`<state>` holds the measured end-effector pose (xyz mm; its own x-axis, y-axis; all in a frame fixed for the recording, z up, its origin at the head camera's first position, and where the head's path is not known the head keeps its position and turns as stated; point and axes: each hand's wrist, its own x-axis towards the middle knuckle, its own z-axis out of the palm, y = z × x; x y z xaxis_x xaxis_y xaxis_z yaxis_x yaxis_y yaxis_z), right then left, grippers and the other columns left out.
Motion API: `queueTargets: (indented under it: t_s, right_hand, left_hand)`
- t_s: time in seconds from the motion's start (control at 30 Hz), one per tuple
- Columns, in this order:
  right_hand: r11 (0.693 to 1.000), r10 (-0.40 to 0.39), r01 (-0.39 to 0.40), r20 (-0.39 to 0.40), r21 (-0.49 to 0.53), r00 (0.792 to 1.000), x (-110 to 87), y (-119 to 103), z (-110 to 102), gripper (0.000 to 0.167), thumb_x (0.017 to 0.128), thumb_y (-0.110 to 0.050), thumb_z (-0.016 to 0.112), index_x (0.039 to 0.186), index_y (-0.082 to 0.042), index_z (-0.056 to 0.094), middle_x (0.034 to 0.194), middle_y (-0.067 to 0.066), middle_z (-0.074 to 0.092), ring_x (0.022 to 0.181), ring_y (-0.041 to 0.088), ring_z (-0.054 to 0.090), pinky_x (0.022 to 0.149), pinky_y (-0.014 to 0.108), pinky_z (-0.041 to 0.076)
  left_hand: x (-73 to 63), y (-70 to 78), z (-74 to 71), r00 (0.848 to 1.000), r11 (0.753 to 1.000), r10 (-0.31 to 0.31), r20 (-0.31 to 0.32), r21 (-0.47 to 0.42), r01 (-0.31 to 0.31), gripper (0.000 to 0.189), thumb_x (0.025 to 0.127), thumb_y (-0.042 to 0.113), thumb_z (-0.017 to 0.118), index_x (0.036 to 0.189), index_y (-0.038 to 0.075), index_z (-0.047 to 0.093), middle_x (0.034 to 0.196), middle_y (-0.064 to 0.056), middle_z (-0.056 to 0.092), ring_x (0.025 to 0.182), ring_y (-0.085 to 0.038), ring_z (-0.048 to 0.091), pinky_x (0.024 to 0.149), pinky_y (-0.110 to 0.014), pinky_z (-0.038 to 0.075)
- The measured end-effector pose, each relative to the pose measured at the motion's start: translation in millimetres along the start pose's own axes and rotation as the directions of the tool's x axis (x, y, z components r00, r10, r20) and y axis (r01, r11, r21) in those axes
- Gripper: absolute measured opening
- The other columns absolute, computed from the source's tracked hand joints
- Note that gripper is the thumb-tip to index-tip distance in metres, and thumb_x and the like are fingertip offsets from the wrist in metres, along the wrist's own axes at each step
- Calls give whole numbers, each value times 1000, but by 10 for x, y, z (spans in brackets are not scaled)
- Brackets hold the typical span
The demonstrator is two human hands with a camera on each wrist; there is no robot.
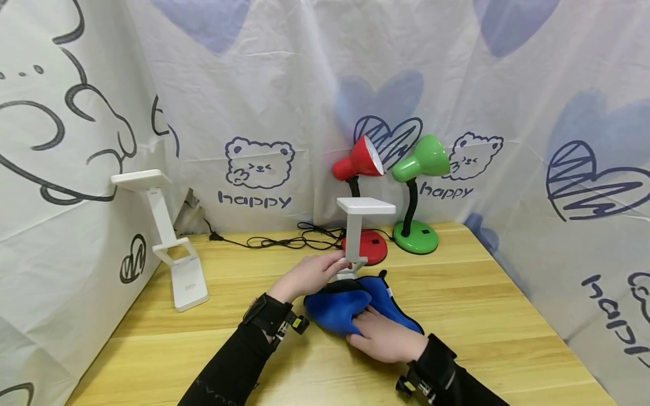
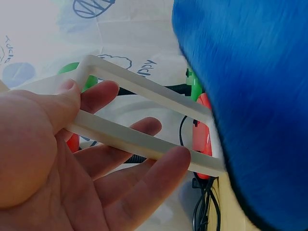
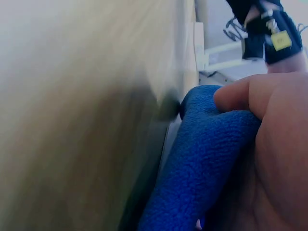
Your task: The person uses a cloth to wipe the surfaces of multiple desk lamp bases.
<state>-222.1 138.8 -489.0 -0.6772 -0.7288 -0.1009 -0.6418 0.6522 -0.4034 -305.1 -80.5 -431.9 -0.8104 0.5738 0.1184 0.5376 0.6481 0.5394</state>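
A white folding desk lamp (image 1: 354, 237) stands in front of me, its flat head at the top and its base largely covered by a blue cloth (image 1: 332, 310) with black edging. My left hand (image 1: 311, 276) grips the lamp low on its stem. In the left wrist view, the thumb and fingers close around one bar of its open white frame (image 2: 130, 137). My right hand (image 1: 388, 338) holds the cloth, bunched over the base. The right wrist view shows the folded fleecy cloth (image 3: 197, 154) under the thumb, close over the tabletop.
Behind the lamp stand a red lamp (image 1: 373, 248) and a green lamp (image 1: 416, 239). A tangled black cord (image 1: 289, 243) lies along the table's back. Another white folding lamp (image 1: 190, 285) is at the left. Printed white curtains (image 1: 315, 84) hang around the wooden table (image 1: 487, 316).
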Motion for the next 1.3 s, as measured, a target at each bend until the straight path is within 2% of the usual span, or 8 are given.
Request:
queueTargets:
  t_s: [0.13,0.3,0.53,0.73,1.03,1.17,1.23,1.3]
  right_hand:
    - [1000,28,-29,-21,-5,999,187,103,-44,40,104,-44,36,114,-15,61,127,1,57,133,18,44,116,51,20]
    - [999,38,-39,-42,-13,998,389,228,-116,35,104,-37,37,110,-13,62,112,1,61,120,20,50,112,49,26]
    - [998,64,-64,-53,-8,997,475,281,-148,37,104,-34,38,116,-8,61,120,5,61,129,24,45,114,50,23]
    - [999,48,-50,-67,-17,997,343,207,-76,38,104,-35,39,117,-9,62,126,6,61,132,24,45,115,51,20]
    - [927,232,-226,19,298,973,-168,249,-172,61,100,-56,35,144,-15,44,144,2,49,130,18,47,105,47,39]
    - [819,368,-334,20,467,930,-354,311,-154,66,98,-58,39,142,-10,46,144,8,47,133,25,43,106,52,36]
    - [667,451,-366,38,649,892,-407,315,-135,72,97,-57,44,146,-5,37,150,14,38,137,32,36,109,56,29]
    - [416,514,-307,58,856,856,-427,304,-119,81,95,-56,47,152,-4,20,156,17,26,142,35,26,113,56,22]
  left_hand:
    - [3,-1,0,1000,1000,4,-4,3,-4,30,102,53,32,120,44,54,92,12,62,69,-8,61,69,-32,48]
    - [13,2,4,1000,1000,28,-7,13,-28,32,102,53,30,114,40,57,100,9,66,85,-8,61,82,-37,49]
    - [17,11,0,1000,1000,23,-7,17,-23,31,102,54,30,114,42,56,109,14,64,105,-9,61,93,-41,48]
    - [19,13,10,1000,1000,27,-9,16,-27,31,102,53,31,113,41,57,112,11,66,108,-9,61,95,-42,47]
    - [29,-5,7,1000,999,18,-11,28,-18,30,102,52,32,115,41,56,108,17,62,105,-8,60,91,-41,48]
    - [23,-11,3,1000,1000,15,-2,19,-15,30,103,51,31,116,40,56,105,17,62,90,-7,63,80,-36,51]
    - [18,-11,1,1000,1000,14,6,14,-14,32,103,51,31,118,39,56,105,17,62,80,-7,63,74,-33,50]
    - [17,-11,-4,1000,1000,17,6,11,-17,33,103,51,31,119,39,56,104,14,63,74,-8,61,70,-31,49]
